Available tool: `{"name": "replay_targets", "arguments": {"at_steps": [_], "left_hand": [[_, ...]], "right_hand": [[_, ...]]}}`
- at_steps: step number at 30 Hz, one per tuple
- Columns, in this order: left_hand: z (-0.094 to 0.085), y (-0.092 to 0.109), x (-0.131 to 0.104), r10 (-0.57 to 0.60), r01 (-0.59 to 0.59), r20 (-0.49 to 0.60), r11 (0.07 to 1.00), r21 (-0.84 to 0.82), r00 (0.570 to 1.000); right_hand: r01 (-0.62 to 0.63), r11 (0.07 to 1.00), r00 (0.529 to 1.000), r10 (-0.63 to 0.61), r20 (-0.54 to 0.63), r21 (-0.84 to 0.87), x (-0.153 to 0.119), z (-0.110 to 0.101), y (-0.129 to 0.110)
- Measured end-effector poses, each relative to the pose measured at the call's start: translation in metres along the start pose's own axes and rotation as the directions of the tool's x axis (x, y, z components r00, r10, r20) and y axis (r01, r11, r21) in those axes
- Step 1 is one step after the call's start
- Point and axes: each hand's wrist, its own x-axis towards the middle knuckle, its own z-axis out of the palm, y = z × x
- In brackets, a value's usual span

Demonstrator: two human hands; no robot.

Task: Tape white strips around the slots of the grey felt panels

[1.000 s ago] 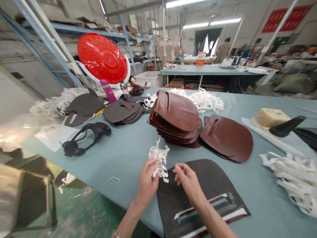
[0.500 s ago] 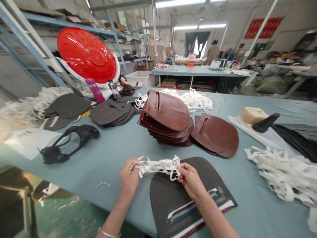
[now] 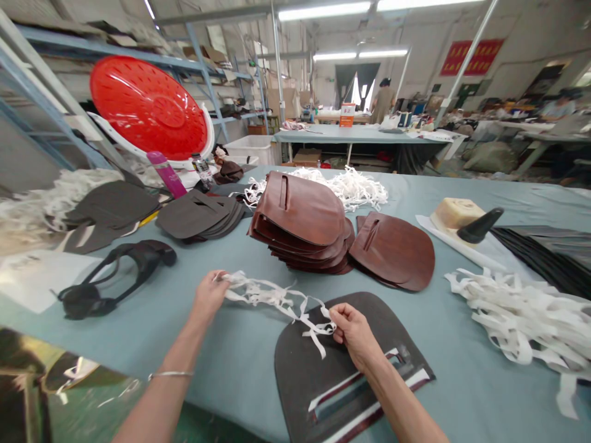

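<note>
A tangle of thin white strips (image 3: 272,296) stretches between my two hands above the table. My left hand (image 3: 211,295) is closed on the bundle's left end, over bare cloth. At the other end, my right hand (image 3: 351,329) pinches the strips between thumb and fingers. Beneath the right hand and forearm lies a dark grey rounded leather panel (image 3: 302,363), with a long slot edged in white tape and reddish brown. Just beyond my hands stands a stack of brown leather panels (image 3: 305,212), each with a slit. A smaller brown pile (image 3: 399,249) leans against its right side.
White strips (image 3: 521,314) are heaped at the right, others (image 3: 355,187) behind the stack. A yellowish block (image 3: 455,215) with a black-handled tool (image 3: 480,226) sits at the right. Grey panels (image 3: 198,212), a black strapped headset (image 3: 115,277) and a red basin (image 3: 148,107) occupy the left.
My left hand has moved left and slightly up, drawing the white strips out longer. The right hand keeps its pinch nearly in place. The view has shifted slightly right.
</note>
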Motion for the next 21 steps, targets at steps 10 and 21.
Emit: {"name": "replay_targets", "arguments": {"at_steps": [10,21], "left_hand": [[0.017,0.061,-0.091,0.484,-0.435,0.030,0.757,0.487,0.875],[0.085,0.039,-0.094,0.655,-0.834,0.519,0.466,0.296,0.550]], "right_hand": [[0.026,0.997,0.999,-0.028,-0.023,-0.067,0.001,0.007,0.004],[-0.010,1.000,1.000,0.010,0.007,0.025,-0.028,-0.013,-0.011]]}}
